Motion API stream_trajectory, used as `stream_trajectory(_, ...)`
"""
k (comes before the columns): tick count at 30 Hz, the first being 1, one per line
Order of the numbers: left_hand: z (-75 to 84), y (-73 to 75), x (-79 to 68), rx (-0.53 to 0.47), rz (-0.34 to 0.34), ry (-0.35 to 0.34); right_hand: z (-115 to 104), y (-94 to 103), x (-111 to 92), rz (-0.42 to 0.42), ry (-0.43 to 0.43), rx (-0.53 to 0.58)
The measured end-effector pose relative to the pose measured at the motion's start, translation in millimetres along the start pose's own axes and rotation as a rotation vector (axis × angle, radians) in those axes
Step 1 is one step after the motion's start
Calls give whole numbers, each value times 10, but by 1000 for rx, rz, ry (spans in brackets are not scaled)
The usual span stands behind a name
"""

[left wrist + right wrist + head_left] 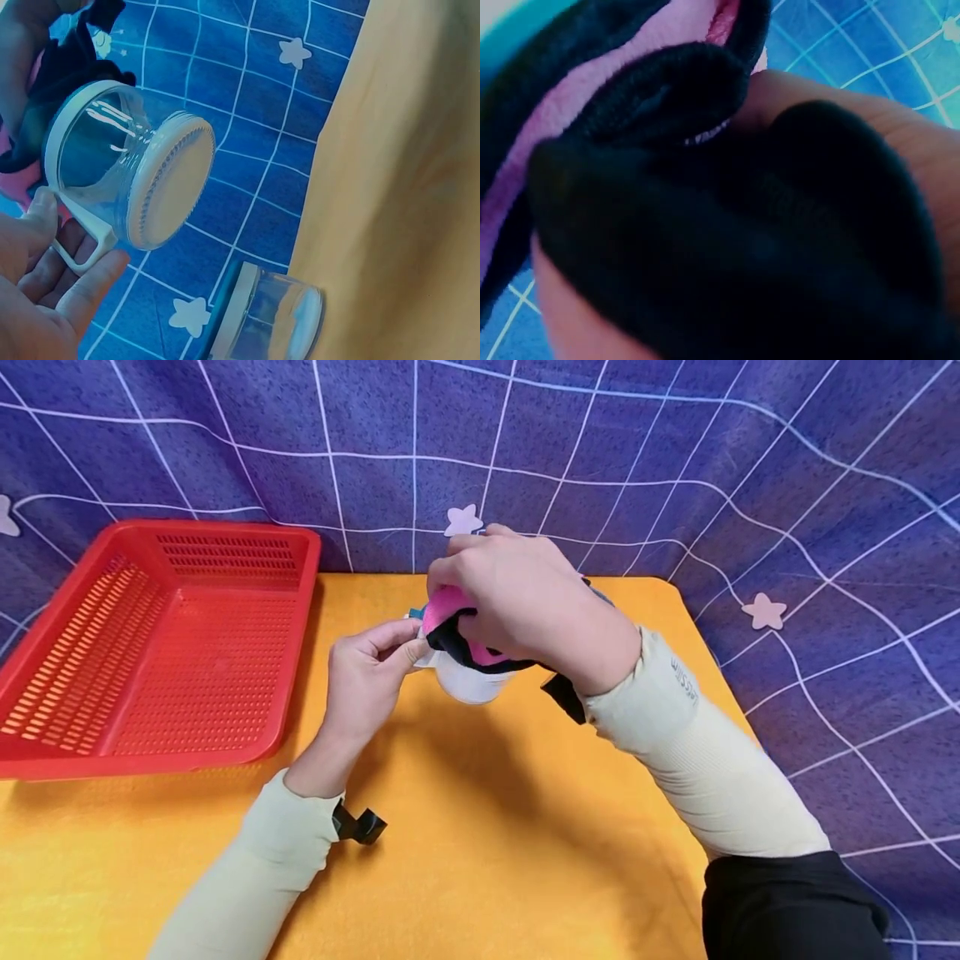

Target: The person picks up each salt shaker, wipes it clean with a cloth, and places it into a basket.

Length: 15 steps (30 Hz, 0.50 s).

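My left hand [367,677] grips the white handle [94,244] of a clear jar [112,150] with a white rim and a pale ribbed-edge base. The jar is tilted, held up over the orange table. My right hand [517,593] holds a pink and black cloth [446,604] at the jar's rim end. In the left wrist view the cloth bunches against that rim; how far it reaches inside cannot be told. Dark folds of the cloth [667,225] fill most of the right wrist view and hide the right fingertips.
A red perforated basket [277,727] stands on the left of the orange table [465,860]. A second clear jar [266,315] with a teal top and white band stands on the table. A blue curtain [375,443] with white lines and stars hangs behind.
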<state>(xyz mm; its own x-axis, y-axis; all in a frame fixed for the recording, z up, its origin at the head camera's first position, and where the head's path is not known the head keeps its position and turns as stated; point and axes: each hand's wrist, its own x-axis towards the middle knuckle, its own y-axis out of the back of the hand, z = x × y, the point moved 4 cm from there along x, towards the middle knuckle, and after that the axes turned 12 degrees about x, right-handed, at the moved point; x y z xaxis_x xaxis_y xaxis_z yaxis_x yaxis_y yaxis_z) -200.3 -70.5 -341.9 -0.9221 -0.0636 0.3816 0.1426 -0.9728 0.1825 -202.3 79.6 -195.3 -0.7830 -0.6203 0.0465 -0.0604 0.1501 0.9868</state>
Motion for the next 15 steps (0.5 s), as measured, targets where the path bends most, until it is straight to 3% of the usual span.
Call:
stream_trajectory(7, 17, 32, -17, -15, 0, 40, 208, 73, 125, -56, -41, 61)
stream_trajectory(15, 20, 72, -18, -4, -21, 71, 462, 111, 89, -90, -62, 149)
